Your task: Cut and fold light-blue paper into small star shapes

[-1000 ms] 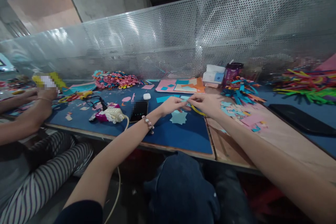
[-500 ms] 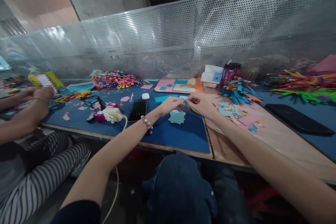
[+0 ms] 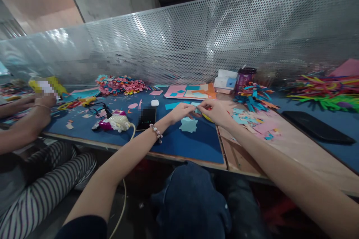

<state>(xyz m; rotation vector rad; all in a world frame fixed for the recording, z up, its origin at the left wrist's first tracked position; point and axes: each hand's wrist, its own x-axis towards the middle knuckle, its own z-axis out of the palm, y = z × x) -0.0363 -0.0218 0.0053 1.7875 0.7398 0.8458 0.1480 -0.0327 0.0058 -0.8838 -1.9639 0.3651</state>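
My left hand (image 3: 181, 112), with a beaded bracelet on the wrist, and my right hand (image 3: 214, 111) meet fingertip to fingertip above the blue table mat (image 3: 196, 147). Both are closed in a pinch; whatever sits between the fingertips is too small to make out. Just below them lies a pale blue-green paper star (image 3: 188, 125) with a jagged edge. Part of a yellow curved thing (image 3: 207, 117) shows under my right hand, the rest covered. Bright blue paper (image 3: 172, 105) lies behind my left hand.
A phone (image 3: 146, 118), a white earbud case (image 3: 155, 103) and a power strip (image 3: 114, 121) with a cord lie left. Paper scraps (image 3: 245, 117) spread right, near a tissue pack (image 3: 225, 82) and purple cup (image 3: 246, 78). Another person's hand (image 3: 45, 101) works far left.
My hands keep nearly the same pinched pose, fingertips together. The whole view has shifted very slightly; the things on the table stay where they were.
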